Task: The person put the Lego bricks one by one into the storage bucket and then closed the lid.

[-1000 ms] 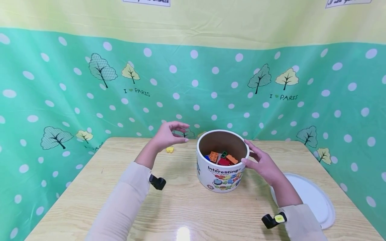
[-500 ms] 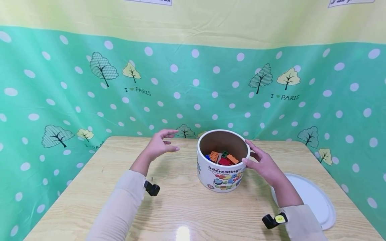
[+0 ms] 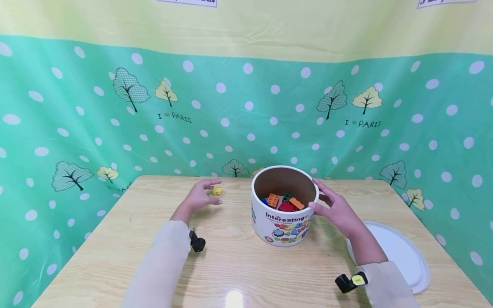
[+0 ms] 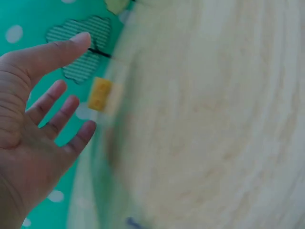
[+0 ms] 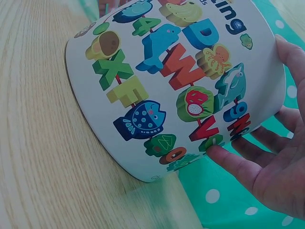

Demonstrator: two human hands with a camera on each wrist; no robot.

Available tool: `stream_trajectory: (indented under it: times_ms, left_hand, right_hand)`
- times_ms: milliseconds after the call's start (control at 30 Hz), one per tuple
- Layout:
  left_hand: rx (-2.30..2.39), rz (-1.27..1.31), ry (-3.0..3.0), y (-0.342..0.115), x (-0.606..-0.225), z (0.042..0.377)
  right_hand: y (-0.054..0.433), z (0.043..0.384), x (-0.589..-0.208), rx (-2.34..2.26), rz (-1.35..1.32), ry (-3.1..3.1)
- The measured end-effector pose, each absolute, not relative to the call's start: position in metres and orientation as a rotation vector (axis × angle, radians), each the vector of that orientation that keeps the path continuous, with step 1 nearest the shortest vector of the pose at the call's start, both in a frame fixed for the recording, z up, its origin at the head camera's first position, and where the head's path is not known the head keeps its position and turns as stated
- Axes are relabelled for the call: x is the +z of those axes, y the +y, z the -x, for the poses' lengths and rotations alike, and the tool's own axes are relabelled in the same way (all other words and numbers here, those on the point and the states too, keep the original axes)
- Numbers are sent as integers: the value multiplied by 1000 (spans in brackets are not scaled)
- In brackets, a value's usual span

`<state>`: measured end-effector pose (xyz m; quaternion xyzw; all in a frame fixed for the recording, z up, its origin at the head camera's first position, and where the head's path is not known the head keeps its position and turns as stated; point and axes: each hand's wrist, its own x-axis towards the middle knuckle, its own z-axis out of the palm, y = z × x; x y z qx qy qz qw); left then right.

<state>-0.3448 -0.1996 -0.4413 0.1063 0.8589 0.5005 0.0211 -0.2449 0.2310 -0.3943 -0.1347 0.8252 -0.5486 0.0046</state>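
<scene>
A white round bucket (image 3: 283,226) with coloured pictures stands upright on the table, its top uncovered. Orange, red, green and blue toy bricks (image 3: 286,205) lie inside. My right hand (image 3: 339,214) holds the bucket's right side, fingers and thumb spread at the rim; the right wrist view shows the fingers (image 5: 233,164) along its printed wall. My left hand (image 3: 198,197) is beside a small yellow toy brick (image 3: 217,191) near the table's back edge. In the left wrist view its thumb and fingers are apart, with the yellow brick (image 4: 99,94) beyond the fingertips and nothing gripped.
A white round lid (image 3: 396,261) lies on the table at the right, partly behind my right forearm. The wooden table (image 3: 239,273) ends at the back against a green dotted curtain (image 3: 250,119), which also hangs along both sides.
My left hand has moved left and down, away from the bucket, to beside the yellow brick. My right hand and the bucket have stayed in place.
</scene>
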Motion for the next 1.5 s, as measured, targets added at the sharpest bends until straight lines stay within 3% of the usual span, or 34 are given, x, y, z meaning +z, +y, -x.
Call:
stream_trajectory:
  times_ms: [600,967,1500]
  left_hand:
    - [1364,-377,2916,-188,-471,348]
    - [1596,-301,2847,-180,-484,327]
    - [2002,-101,2565,-186,-475,292]
  right_hand:
    - [235,243,-391,-1698,400,2617]
    - [238,241,-401,-1760,405,2599]
    - [227,241,-398,-1832,461,2520]
